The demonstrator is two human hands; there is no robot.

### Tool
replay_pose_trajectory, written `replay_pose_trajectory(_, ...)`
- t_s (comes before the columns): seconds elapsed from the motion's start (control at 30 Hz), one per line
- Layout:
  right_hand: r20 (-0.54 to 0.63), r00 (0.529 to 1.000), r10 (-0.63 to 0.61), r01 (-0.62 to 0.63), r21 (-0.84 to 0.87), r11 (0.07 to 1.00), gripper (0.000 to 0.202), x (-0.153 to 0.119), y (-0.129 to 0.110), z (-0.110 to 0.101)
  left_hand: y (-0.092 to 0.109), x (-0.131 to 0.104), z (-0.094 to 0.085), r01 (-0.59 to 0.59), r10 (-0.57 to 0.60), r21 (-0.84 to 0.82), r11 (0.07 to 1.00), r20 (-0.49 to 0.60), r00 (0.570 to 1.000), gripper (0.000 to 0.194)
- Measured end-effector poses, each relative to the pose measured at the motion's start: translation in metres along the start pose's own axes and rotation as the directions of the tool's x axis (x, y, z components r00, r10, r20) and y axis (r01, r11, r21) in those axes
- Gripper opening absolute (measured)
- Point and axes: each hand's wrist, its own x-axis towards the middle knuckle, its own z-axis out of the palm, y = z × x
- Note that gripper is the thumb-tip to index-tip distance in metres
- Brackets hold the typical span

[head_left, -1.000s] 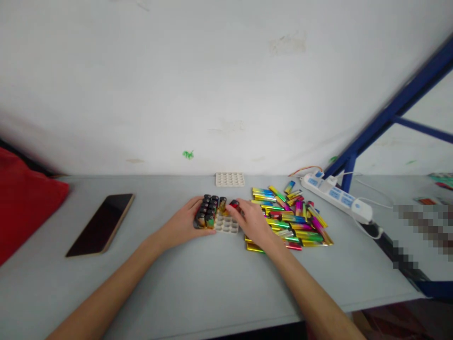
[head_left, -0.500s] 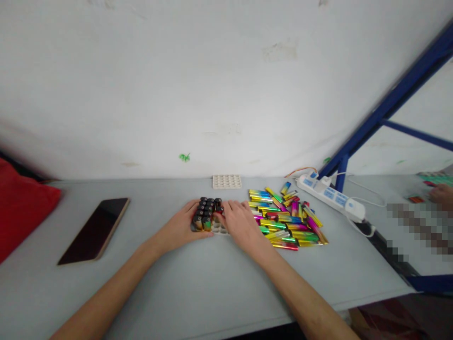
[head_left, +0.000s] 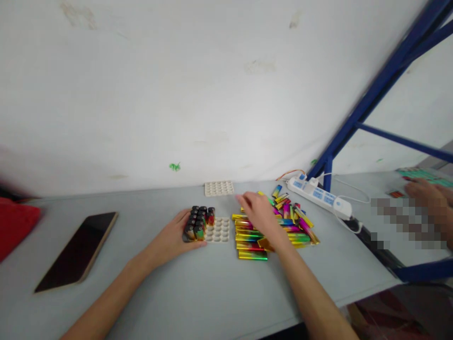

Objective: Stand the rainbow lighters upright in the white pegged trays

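Red fabric (head_left: pixel 16 226); dark phone (head_left: pixel 76 250); left hand (head_left: pixel 172 237), fingers and thumb clasping black-topped cylinders (head_left: pixel 193 222) upright in white tray (head_left: pixel 222 230); second tray (head_left: pixel 219 189) behind; right hand (head_left: pixel 261 212) over, partly hiding, loose shiny cylinders (head_left: pixel 252 255), its pinch unclear; power strip (head_left: pixel 320 194); blue frame (head_left: pixel 366 105); another person's hand (head_left: pixel 421 192).

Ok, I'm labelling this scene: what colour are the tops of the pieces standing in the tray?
The tops are black, seen in the head view.

A grey table (head_left: pixel 184 293) bears trays (head_left: pixel 217 231), shiny tubes (head_left: pixel 252 246), phone (head_left: pixel 78 250), power strip (head_left: pixel 319 195).
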Motion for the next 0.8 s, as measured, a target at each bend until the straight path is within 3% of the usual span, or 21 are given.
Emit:
replay_pose_trajectory(0.07,-0.062,0.968,0.243,-0.247,-0.078,0.966,0.049,0.013,0.038,-0.019,-0.002,0.000,0.001,0.004,-0.004,-0.008,1.000,-0.004,1.000,0.078)
replay_pose_trajectory(0.13,-0.080,0.882,0.465,-0.471,-0.128,0.873,0.035,0.025,0.071,-0.034,-0.003,0.001,0.001,0.010,-0.010,-0.006,1.000,-0.012,1.000,0.077)
replay_pose_trajectory(0.2,-0.089,0.837,0.539,-0.547,-0.141,0.825,0.035,0.034,0.092,-0.041,-0.003,0.002,0.001,0.011,-0.011,0.000,1.000,-0.014,1.000,0.078)
replay_pose_trajectory(0.4,-0.077,0.801,0.593,-0.598,-0.074,0.798,0.036,0.050,0.103,-0.034,0.001,0.003,-0.001,0.009,-0.009,-0.024,1.000,0.016,1.000,0.081)
replay_pose_trajectory(0.53,-0.017,0.866,0.500,-0.496,0.100,0.863,0.030,0.058,0.093,-0.033,0.001,0.002,0.000,0.006,-0.006,-0.042,0.999,0.011,1.000,0.081)
replay_pose_trajectory(0.6,0.018,0.910,0.414,-0.400,0.296,0.867,0.036,0.054,0.082,-0.031,0.000,0.002,0.001,0.005,-0.004,-0.053,0.999,0.021,1.000,0.082)
replay_pose_trajectory(0.63,0.042,0.930,0.366,-0.342,0.465,0.817,0.041,0.050,0.074,-0.029,0.000,0.002,0.001,0.005,-0.004,-0.058,0.998,0.024,1.000,0.082)
replay_pose_trajectory(0.67,0.066,0.947,0.314,-0.280,0.648,0.709,0.046,0.044,0.064,-0.025,0.000,0.001,0.001,0.006,-0.004,-0.061,0.998,0.022,1.000,0.082)
replay_pose_trajectory(0.7,0.098,0.961,0.258,-0.225,0.816,0.532,0.051,0.037,0.054,-0.021,0.001,0.001,0.001,0.006,-0.005,-0.062,0.998,0.018,1.000,0.082)
replay_pose_trajectory(0.73,0.136,0.970,0.203,-0.203,0.909,0.364,0.056,0.030,0.043,-0.016,0.002,0.001,0.001,0.005,-0.004,-0.063,0.998,0.017,1.000,0.081)
replay_pose_trajectory(0.77,0.174,0.972,0.155,-0.210,0.945,0.252,0.061,0.023,0.032,-0.011,0.002,0.001,0.001,0.003,-0.002,-0.065,0.998,0.017,1.000,0.081)
replay_pose_trajectory(0.8,0.211,0.971,0.117,-0.231,0.952,0.203,0.064,0.016,0.021,-0.005,0.003,0.001,0.001,0.002,-0.001,-0.065,0.998,0.017,1.000,0.080)
